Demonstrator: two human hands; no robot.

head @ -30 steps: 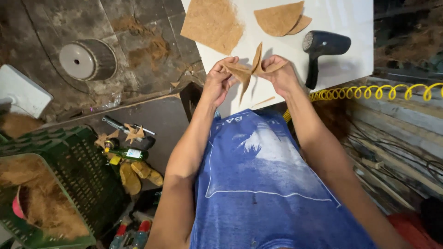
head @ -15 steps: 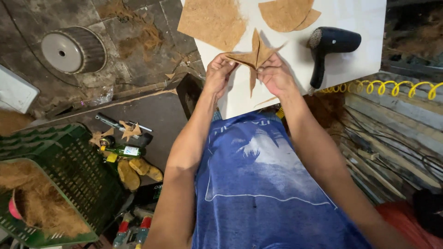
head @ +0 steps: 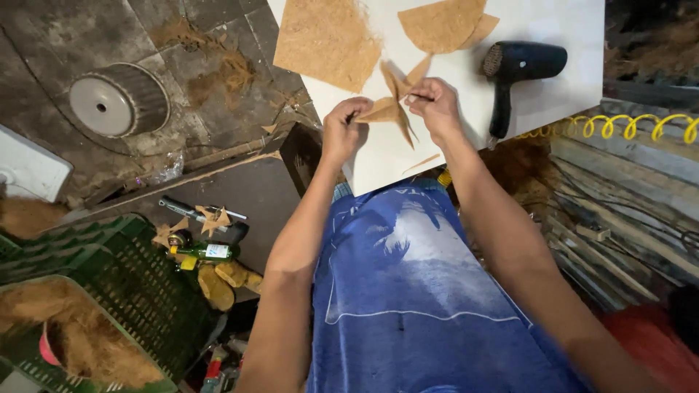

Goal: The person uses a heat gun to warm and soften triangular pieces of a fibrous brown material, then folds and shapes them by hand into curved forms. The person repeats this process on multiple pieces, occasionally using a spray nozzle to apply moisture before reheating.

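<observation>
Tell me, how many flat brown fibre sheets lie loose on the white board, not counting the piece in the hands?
2: a large squarish sheet at the board's top left, and a half-round sheet at top middle, which seems to overlap another piece partly hidden beneath.

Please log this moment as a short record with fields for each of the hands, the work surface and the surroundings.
left hand: left hand pinches one point of the brown star-shaped fibre piece
right hand: right hand grips the opposite side of the same piece
work surface: white board bearing a square fibre sheet, a rounded fibre cutout and a black hair dryer
surroundings: green crate with loose fibre; green bottle on the floor
</observation>
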